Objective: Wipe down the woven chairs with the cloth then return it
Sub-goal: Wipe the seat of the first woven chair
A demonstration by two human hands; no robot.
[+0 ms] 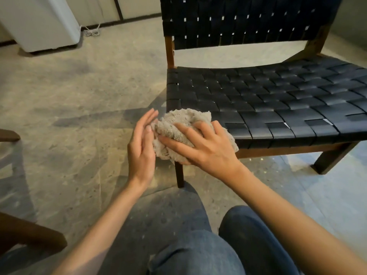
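Note:
A woven chair (278,100) with black straps and a brown wooden frame stands at the right, seat and backrest both in view. A bunched beige cloth (184,120) sits at the seat's front left corner. My right hand (202,145) lies over the cloth with its fingers curled round it. My left hand (142,147) stands beside the cloth on the left, palm facing it, fingers straight and touching its edge.
Dark wooden parts of another piece of furniture (29,235) show at the lower left. A white appliance (39,22) with a cord stands at the back left on the concrete floor (79,96). My knees in jeans (198,245) fill the bottom.

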